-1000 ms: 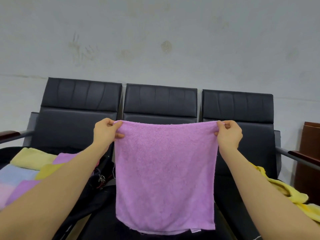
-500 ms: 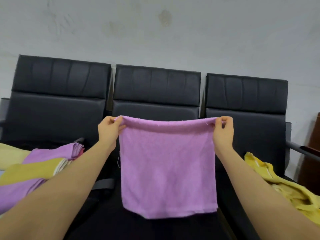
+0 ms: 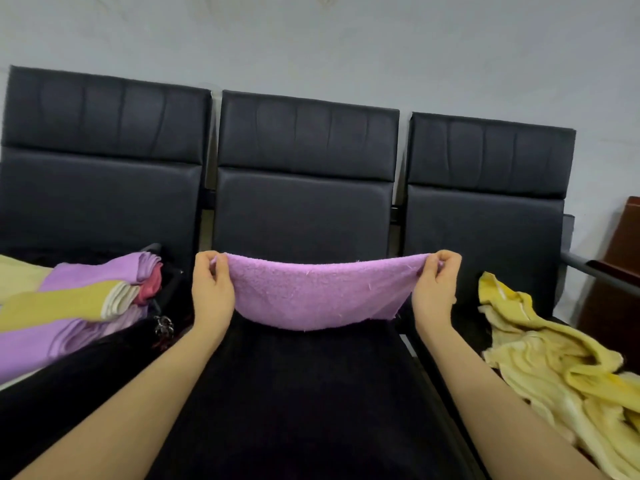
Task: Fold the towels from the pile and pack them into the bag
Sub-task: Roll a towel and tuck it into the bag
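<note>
Several folded towels (image 3: 79, 306) stacked left; purple towel (image 3: 318, 292) pinched at corners by left hand (image 3: 211, 289) and right hand (image 3: 436, 285), mid-fold; yellow pile (image 3: 554, 362) waiting right.

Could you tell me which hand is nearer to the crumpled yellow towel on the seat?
Right. The right hand is just left of the yellow towel; the left hand is across the purple towel.

Purple towel (image 3: 318, 296) you hold is fuzzy matt terry cloth, bench seats (image 3: 304, 209) behind it are smooth black leather-like padding with a dull sheen, right of the bench a crumpled yellow towel (image 3: 540, 358) in soft nubby cloth, an armrest (image 3: 609, 271) of glossy dark wood, wall (image 3: 346, 46) above in matt paint.
</note>
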`<state>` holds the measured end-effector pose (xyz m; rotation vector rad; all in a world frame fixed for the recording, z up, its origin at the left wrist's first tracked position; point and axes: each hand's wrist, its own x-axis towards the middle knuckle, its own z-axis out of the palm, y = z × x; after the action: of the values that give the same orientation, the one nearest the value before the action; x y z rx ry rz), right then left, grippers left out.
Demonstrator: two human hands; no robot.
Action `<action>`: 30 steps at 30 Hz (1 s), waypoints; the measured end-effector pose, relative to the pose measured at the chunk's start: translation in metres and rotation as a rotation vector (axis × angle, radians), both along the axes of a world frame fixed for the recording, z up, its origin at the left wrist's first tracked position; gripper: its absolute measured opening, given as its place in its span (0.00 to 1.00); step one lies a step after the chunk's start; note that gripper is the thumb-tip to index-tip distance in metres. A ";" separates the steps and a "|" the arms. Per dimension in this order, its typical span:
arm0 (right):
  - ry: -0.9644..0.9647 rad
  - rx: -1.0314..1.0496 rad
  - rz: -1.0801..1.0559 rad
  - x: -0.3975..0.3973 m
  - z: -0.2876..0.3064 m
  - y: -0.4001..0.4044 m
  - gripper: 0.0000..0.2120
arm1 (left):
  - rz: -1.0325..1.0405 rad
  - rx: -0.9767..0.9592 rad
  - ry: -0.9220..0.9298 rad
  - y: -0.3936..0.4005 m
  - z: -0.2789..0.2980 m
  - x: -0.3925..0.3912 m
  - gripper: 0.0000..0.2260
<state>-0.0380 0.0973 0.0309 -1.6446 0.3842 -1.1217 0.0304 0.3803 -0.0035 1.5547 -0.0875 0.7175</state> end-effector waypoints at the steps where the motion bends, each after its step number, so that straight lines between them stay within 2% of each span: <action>1: 0.029 -0.008 -0.020 -0.004 -0.008 0.001 0.02 | 0.009 0.029 0.005 0.003 -0.008 -0.004 0.04; 9: 0.254 -0.051 -0.166 -0.018 -0.061 0.004 0.04 | 0.138 0.306 0.132 0.021 -0.057 -0.018 0.08; 14: 0.465 -0.045 -0.167 -0.011 -0.088 -0.001 0.04 | 0.233 0.617 0.260 0.021 -0.080 -0.007 0.10; 18: 0.559 -0.102 -0.132 0.001 -0.108 -0.007 0.04 | 0.237 0.814 0.335 0.012 -0.095 0.013 0.11; 22: 0.548 -0.172 -0.098 0.015 -0.122 -0.016 0.04 | 0.202 0.853 0.345 0.001 -0.102 0.036 0.11; 26: 0.479 -0.247 -0.123 0.035 -0.123 -0.028 0.06 | 0.262 0.813 0.282 -0.010 -0.101 0.061 0.11; 30: 0.474 -0.282 -0.141 0.059 -0.120 -0.036 0.06 | 0.299 0.852 0.265 -0.019 -0.101 0.087 0.12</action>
<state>0.0211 0.0614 -0.0891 -2.1665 0.6778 -0.9072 0.1170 0.3616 -0.1041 2.5053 0.0494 0.7388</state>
